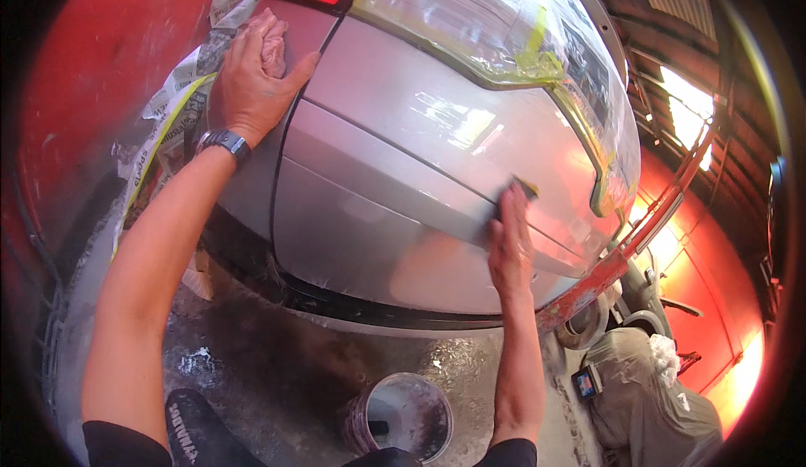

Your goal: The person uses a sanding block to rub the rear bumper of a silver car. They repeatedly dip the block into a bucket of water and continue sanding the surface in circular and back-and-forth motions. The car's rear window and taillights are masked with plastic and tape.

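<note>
silver car panel point(378, 202); pad point(527, 188) under right hand point(510, 244)

Before you curves the silver-grey car rear point(369, 181), smooth and shiny, dark seams across it. Your crumpled pink cloth point(274, 49) is at its far left; your dark pad point(527, 187), yellowish-edged and partly hidden, is at its right.

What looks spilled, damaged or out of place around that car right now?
Whitish splatter marks the dirty floor left of the bucket, which could be a spill. Masking paper left of the left hand also looks crumpled and ragged-edged, unlike neatly flattened masking.
</note>
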Tool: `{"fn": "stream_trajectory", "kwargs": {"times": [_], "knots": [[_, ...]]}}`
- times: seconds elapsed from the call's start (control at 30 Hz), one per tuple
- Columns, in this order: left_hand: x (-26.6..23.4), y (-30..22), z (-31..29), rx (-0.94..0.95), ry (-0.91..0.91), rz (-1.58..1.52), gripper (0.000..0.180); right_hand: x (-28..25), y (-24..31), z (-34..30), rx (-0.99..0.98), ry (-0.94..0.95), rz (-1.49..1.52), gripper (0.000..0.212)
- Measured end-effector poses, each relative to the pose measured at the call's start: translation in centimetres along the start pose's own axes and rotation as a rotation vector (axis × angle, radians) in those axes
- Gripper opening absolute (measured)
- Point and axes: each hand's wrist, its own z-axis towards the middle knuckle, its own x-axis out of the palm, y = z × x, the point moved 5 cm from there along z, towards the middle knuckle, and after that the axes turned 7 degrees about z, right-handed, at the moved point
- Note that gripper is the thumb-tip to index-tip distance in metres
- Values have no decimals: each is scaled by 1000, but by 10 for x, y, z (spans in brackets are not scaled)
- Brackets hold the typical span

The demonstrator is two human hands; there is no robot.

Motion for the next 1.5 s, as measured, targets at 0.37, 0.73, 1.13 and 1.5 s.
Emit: {"fn": "stream_trajectory", "kwargs": {"times": [0.37, 0.73, 1.13, 1.5], "knots": [[3, 2, -2, 5, 10, 19, 71, 77, 109, 87, -329, 85, 271, 44], [1, -7, 1, 34, 31, 35, 65, 107, 154, 122, -365, 67, 244, 41], [8, 2, -8, -52, -39, -40, 46, 113, 173, 149, -421, 221, 30, 48], [2, 13, -6, -70, -93, -52, 49, 121, 182, 149, -406, 296, -12, 52]]}}
